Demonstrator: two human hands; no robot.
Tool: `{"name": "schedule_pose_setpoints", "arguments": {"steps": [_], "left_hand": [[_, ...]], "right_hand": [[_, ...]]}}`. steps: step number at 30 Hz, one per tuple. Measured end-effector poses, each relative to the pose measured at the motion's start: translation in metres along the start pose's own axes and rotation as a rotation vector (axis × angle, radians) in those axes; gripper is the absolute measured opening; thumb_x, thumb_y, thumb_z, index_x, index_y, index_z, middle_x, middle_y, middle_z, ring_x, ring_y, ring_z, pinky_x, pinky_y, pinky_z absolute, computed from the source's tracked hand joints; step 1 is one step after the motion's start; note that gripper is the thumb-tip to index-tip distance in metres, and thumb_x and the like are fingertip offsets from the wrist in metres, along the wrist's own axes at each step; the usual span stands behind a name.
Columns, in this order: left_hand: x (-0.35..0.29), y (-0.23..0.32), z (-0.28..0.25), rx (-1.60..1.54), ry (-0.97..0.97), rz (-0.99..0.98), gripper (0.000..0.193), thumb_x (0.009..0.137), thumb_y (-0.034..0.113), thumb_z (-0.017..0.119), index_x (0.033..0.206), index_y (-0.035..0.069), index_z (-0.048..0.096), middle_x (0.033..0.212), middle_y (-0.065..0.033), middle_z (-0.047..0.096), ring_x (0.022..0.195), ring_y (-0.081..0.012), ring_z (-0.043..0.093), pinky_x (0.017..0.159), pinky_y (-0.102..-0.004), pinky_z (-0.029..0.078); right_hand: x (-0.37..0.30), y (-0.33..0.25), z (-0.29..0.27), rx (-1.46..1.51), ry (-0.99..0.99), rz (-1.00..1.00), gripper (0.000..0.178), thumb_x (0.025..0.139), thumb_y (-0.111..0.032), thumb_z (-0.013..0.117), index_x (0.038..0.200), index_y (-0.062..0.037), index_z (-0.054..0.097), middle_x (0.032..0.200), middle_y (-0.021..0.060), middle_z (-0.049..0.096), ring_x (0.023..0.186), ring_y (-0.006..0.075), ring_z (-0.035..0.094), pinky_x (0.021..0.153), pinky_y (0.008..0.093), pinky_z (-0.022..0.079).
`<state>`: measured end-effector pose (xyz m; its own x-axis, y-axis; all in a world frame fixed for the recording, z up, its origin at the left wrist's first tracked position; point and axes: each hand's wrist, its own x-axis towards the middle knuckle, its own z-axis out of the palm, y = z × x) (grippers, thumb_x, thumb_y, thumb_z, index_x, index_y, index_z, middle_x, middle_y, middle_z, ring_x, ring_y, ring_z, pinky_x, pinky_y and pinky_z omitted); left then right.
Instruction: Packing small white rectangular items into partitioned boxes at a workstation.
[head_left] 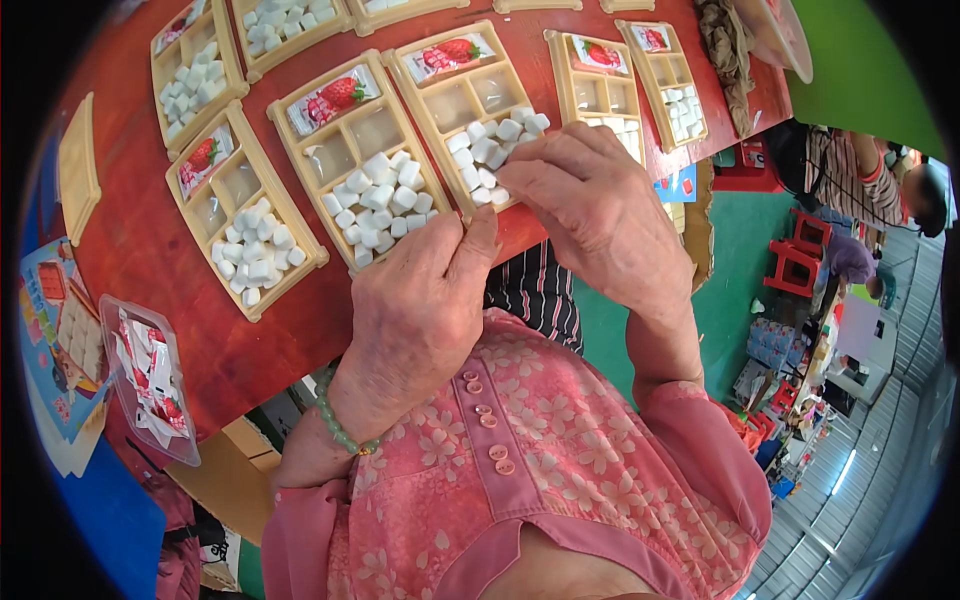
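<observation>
Beige compartment trays lie on a red table, each with a strawberry-printed sachet at the far end and white marshmallow-like cubes at the near end. My left hand (415, 310), with a green bead bracelet (340, 420), is closed at the near corner of the middle tray (400, 95). Its thumb presses against the forefinger; what they grip is hidden. My right hand (605, 215) bends over that tray's right near edge, its curled fingertips beside the white cubes (490, 150). Whatever it pinches is out of sight. Left of it sits another filled tray (400, 120), close to my left hand.
More filled trays (255, 210) stand to the left, the far side and the right (665, 80). A clear plastic tub of sachets (150, 380) sits at the left table edge, by a beige lid (80, 170). Crumpled brown cloth (727, 60) lies far right. Red stools (800, 250) and people are beyond.
</observation>
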<state>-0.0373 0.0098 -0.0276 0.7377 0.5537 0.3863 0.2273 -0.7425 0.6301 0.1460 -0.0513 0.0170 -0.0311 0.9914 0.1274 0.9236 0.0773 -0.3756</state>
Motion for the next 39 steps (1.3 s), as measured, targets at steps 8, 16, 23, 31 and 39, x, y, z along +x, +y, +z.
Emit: {"name": "schedule_pose_setpoints", "arguments": {"steps": [8, 16, 23, 31, 39], "left_hand": [[0.003, 0.002, -0.011, -0.075, -0.014, -0.058, 0.031, 0.083, 0.005, 0.075, 0.112, 0.002, 0.068, 0.081, -0.0087, 0.054, 0.064, -0.0244, 0.061, 0.054, -0.0364, 0.049], [0.027, 0.003, -0.012, 0.131, -0.044, -0.042, 0.037, 0.086, 0.008, 0.07, 0.122, 0.003, 0.065, 0.084, -0.0071, 0.055, 0.067, -0.0214, 0.062, 0.057, -0.0336, 0.051], [0.028, 0.005, -0.007, 0.28, -0.136, -0.013, 0.037, 0.086, 0.008, 0.066, 0.123, 0.003, 0.065, 0.085, -0.0061, 0.056, 0.071, -0.0208, 0.065, 0.059, -0.0322, 0.053], [0.03, 0.008, -0.006, 0.252, -0.158, -0.014, 0.034, 0.087, 0.009, 0.067, 0.12, 0.003, 0.064, 0.086, -0.0069, 0.056, 0.073, -0.022, 0.065, 0.061, -0.0335, 0.054], [0.034, 0.004, -0.006, 0.266, -0.13, -0.064, 0.038, 0.086, 0.009, 0.067, 0.123, 0.002, 0.063, 0.088, -0.0079, 0.057, 0.072, -0.0228, 0.065, 0.059, -0.034, 0.054]], "right_hand": [[-0.008, 0.005, -0.003, 0.181, 0.211, 0.051, 0.018, 0.082, -0.001, 0.073, 0.1, -0.0018, 0.072, 0.1, 0.0106, 0.068, 0.092, 0.0273, 0.064, 0.079, 0.0362, 0.052], [-0.024, 0.004, 0.009, -0.179, -0.03, 0.185, 0.076, 0.091, -0.055, 0.058, 0.15, -0.0098, 0.044, 0.156, 0.0093, 0.042, 0.146, 0.0321, 0.035, 0.119, 0.0552, 0.021], [-0.033, 0.005, 0.013, -0.229, -0.062, 0.192, 0.089, 0.085, -0.066, 0.054, 0.154, -0.0116, 0.037, 0.16, 0.0072, 0.036, 0.149, 0.0294, 0.031, 0.12, 0.0577, 0.012], [-0.034, 0.002, 0.018, -0.159, -0.076, 0.15, 0.093, 0.082, -0.066, 0.059, 0.154, -0.0118, 0.037, 0.159, 0.008, 0.037, 0.149, 0.0314, 0.03, 0.119, 0.0586, 0.014], [-0.034, 0.002, 0.019, -0.086, 0.03, 0.154, 0.094, 0.081, -0.066, 0.059, 0.154, -0.0095, 0.036, 0.16, 0.0106, 0.034, 0.149, 0.0301, 0.03, 0.12, 0.0594, 0.012]]}}
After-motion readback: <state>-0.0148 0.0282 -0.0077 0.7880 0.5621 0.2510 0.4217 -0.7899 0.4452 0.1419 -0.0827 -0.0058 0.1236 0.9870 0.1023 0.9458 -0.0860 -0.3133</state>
